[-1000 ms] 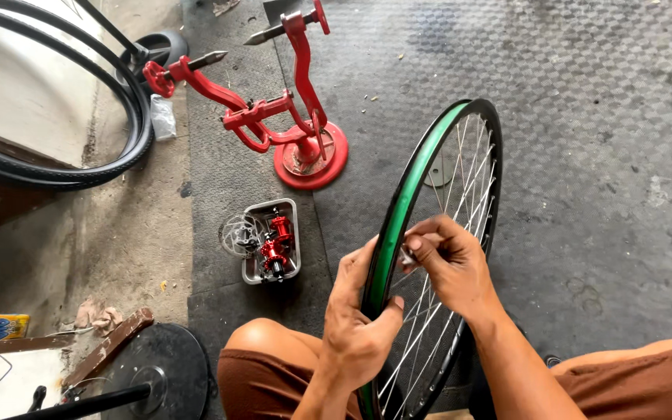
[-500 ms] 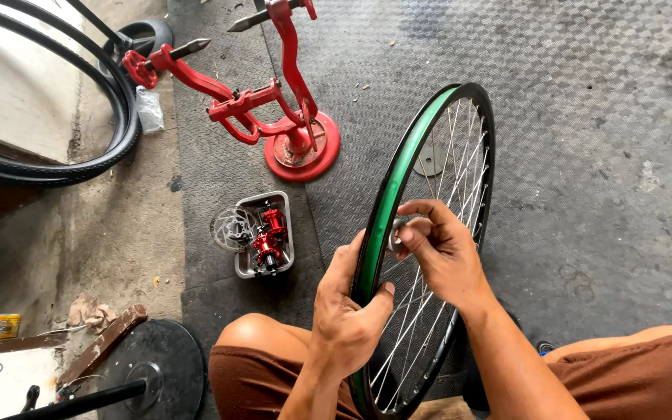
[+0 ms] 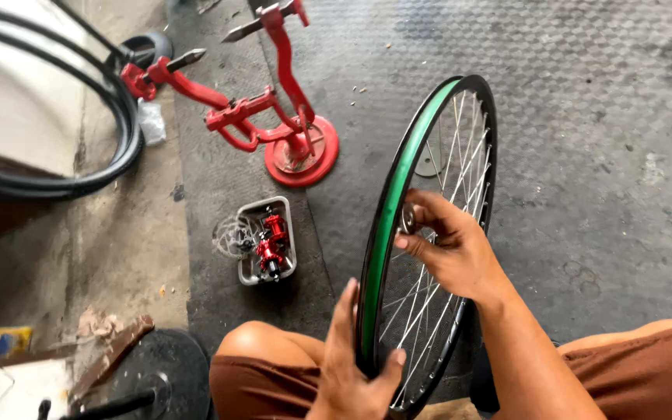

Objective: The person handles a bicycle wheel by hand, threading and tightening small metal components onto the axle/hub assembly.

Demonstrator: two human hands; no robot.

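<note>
A black bicycle wheel rim point(image 3: 485, 117) with a green rim strip and silver spokes stands upright on the floor between my knees. My left hand point(image 3: 351, 372) grips the near, lower part of the rim, thumb across it. Higher up, my right hand point(image 3: 449, 249) pinches a small round silver tool point(image 3: 409, 218) against the spokes just inside the rim.
A red wheel truing stand point(image 3: 274, 124) lies on the grey rubber mat beyond the wheel. A small white tray point(image 3: 267, 239) with red hubs and a sprocket sits left of the wheel. Black tyres point(image 3: 110, 148) lean at far left. A dark round base point(image 3: 161, 365) sits near my left knee.
My left hand has slid down the rim toward me. My right hand stays at the spokes with the small tool, and the view has shifted slightly.
</note>
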